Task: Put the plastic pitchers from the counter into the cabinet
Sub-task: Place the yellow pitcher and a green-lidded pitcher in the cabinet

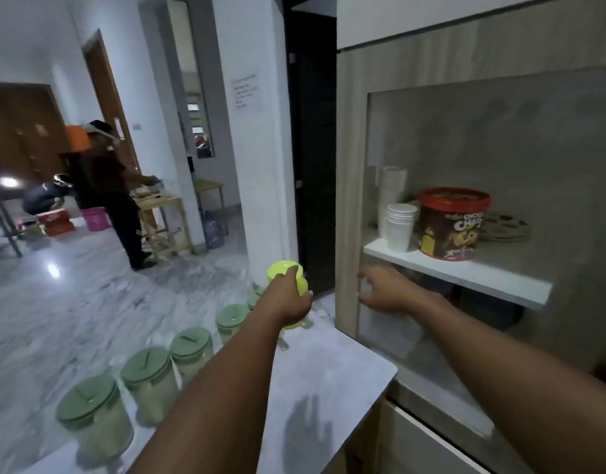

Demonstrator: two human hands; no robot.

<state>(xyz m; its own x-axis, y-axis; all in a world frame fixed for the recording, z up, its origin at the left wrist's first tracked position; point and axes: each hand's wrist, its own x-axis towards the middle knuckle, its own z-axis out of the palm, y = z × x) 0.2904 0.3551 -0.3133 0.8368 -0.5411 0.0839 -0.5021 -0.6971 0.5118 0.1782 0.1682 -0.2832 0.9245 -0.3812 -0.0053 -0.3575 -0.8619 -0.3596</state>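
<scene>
A lime-green plastic pitcher (285,272) is off the counter at its far end, with my left hand (291,297) wrapped around its side. Along the counter's left edge stands a row of several clear plastic pitchers with sage-green lids (191,340). To the right is the cabinet (349,186), wood-framed with a glass door. My right hand (385,290) is at the door's left frame, just under the white shelf (466,273), with fingers and thumb curled on the frame edge.
On the shelf stand stacked white cups (399,227), a red-lidded chocolate tub (452,224) and a plate behind it. The grey marble counter (329,371) runs toward me. Far left, a person (106,186) stands at a wooden table; a dark doorway (312,148) is beside the cabinet.
</scene>
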